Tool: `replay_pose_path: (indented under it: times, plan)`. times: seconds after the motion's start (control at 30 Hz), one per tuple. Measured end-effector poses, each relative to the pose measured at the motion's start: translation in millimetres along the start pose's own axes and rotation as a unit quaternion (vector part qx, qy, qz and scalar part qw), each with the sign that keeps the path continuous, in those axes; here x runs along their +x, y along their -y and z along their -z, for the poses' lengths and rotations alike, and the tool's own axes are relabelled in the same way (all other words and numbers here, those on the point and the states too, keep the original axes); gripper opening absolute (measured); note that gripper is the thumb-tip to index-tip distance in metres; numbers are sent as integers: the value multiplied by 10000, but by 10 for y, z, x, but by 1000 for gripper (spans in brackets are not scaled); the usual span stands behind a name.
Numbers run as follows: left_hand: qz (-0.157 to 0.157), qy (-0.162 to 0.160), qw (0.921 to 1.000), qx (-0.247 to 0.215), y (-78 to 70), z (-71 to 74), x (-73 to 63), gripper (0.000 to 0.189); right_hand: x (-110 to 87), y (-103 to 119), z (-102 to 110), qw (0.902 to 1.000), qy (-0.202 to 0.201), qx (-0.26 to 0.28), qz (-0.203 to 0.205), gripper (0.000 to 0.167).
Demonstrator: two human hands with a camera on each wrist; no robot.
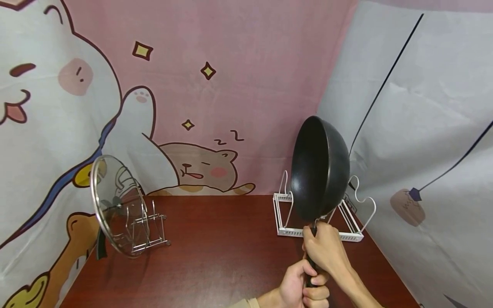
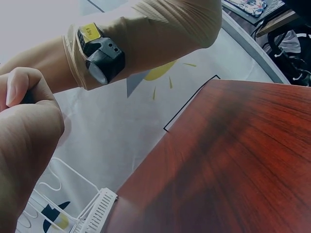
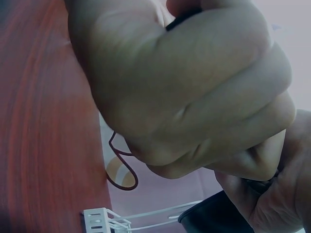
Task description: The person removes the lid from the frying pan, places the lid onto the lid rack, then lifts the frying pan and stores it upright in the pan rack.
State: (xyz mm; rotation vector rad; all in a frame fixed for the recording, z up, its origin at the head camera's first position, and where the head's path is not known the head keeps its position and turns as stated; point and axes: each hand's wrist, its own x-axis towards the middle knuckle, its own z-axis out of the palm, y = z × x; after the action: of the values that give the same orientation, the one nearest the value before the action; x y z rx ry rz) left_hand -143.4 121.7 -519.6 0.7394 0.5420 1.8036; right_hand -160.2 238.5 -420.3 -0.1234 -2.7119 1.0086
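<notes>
A black wok (image 1: 338, 160) is held up on edge at the right, its hollow side turned to the left. Both hands grip its dark handle (image 1: 310, 280), one above the other. My right hand (image 1: 325, 248) wraps the handle close under the pan. Lower down, my left hand (image 1: 298, 284) curls its fingers round the same handle. Behind the wok, a white rack (image 1: 289, 232) with curved wire dividers stands on the table, and the wok overlaps it in the head view. The handle is mostly hidden by the hands.
At the left, a glass lid (image 1: 101, 214) with a metal rim stands on edge at a small chrome wire rack (image 1: 150, 246). The reddish-brown table (image 1: 215, 244) meets a cartoon-printed cloth at the back and sides.
</notes>
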Motion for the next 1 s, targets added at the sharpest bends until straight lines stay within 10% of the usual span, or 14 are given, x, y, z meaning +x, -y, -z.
replay_pose_path:
  times: [1.0]
  plan:
    - [-162, -181, 9997, -68, 95, 90, 5, 21, 76, -170, -146, 9998, 143, -131, 45, 36]
